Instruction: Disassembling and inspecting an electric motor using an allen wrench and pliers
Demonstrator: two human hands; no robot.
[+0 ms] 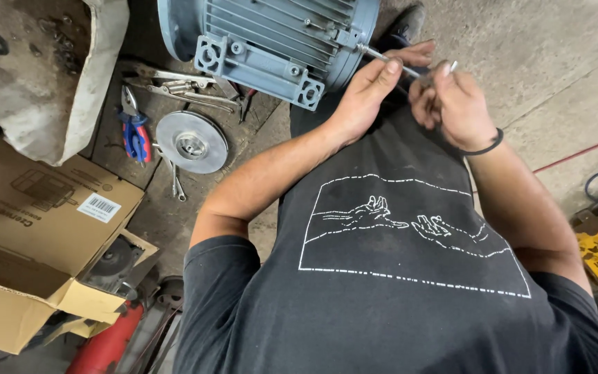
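2 hands, 1 rod, 1 motor

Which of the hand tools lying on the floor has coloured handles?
The pliers with red and blue handles, left of the round silver metal disc. The wrenches above are bare grey metal.

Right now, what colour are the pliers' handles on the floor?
Blue and red handles, clearest in the head view.

A repair workshop — a bare, stained concrete floor strewn with wrenches, pliers, a metal pulley disc, a finned grey electric motor and an opened cardboard box.
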